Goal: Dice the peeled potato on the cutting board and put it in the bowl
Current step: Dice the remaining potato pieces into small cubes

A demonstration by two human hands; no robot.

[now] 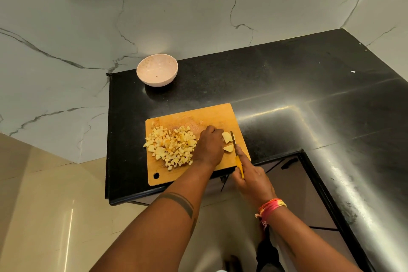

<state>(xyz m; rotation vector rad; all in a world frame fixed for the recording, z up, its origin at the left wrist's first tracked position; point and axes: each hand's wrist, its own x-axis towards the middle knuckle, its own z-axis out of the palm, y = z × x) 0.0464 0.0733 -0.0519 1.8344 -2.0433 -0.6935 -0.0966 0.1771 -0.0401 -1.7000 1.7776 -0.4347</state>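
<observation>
The person's two bare forearms reach in from the bottom edge, the left one marked with a dark band tattoo, the right one wearing a red and orange thread wristband (pixel 271 207). The right hand (pixel 254 183) is clenched around the yellow handle of a small kitchen knife (pixel 237 154), forefinger lying along its top; the narrow blade points away from the person and stands against the remaining pale peeled potato pieces (pixel 227 141). The left hand (pixel 209 144) grasps those pieces with curled fingers, holding them down on the rectangular wooden cutting board (pixel 189 117). The uncut pieces sit near the board's right edge, just left of the blade. A heap of small yellowish potato cubes (pixel 171 145) covers the board's left half, touching the left hand's side. A round hanging hole is cut in the board's near left corner. The board lies on the black polished stone tabletop (pixel 287 77), near its front edge. The pale pink round bowl (pixel 157 70) stands upright well beyond the board, by the white veined marble wall (pixel 66 17).
</observation>
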